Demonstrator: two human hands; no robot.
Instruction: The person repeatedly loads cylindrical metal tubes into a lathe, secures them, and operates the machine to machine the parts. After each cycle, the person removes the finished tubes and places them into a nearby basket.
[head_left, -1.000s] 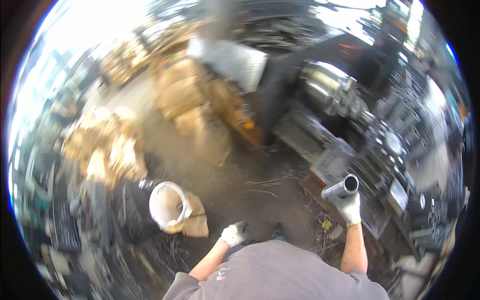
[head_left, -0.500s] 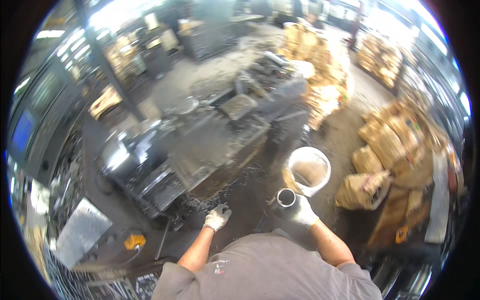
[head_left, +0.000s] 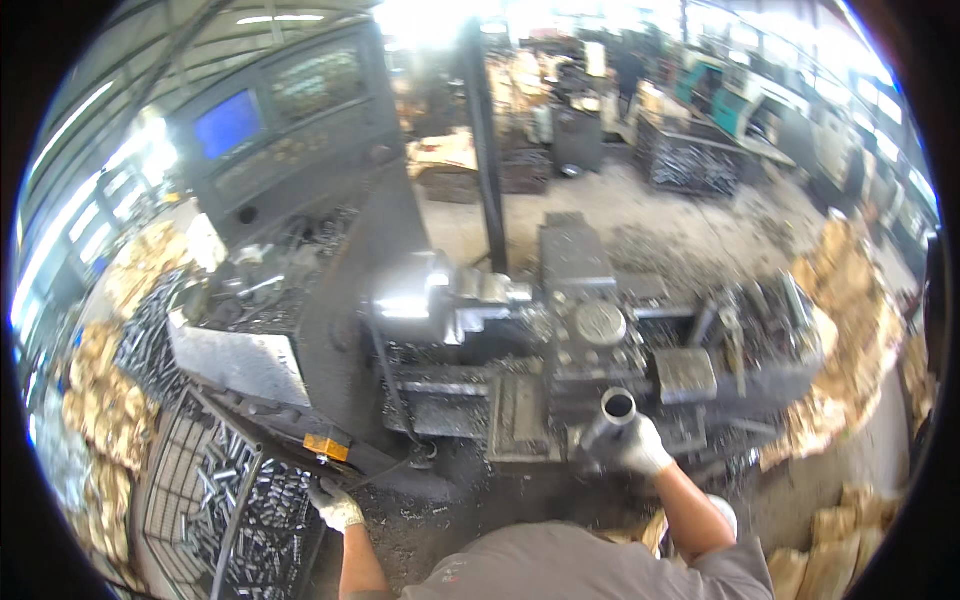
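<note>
Right hand (head_left: 645,448) closed round metal tube (head_left: 604,430), left hand (head_left: 337,507) half-spread, can't tell if holding anything; lathe (head_left: 602,325) ahead, crate (head_left: 246,488) lower left, left hand near its right edge; tube tilted, mouth up, near lathe's front edge; small metal parts (head_left: 270,522) in crate

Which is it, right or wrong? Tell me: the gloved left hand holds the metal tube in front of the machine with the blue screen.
Wrong hand: the head view shows the gloved right hand holding the metal tube in front of the machine with the blue screen.
</note>
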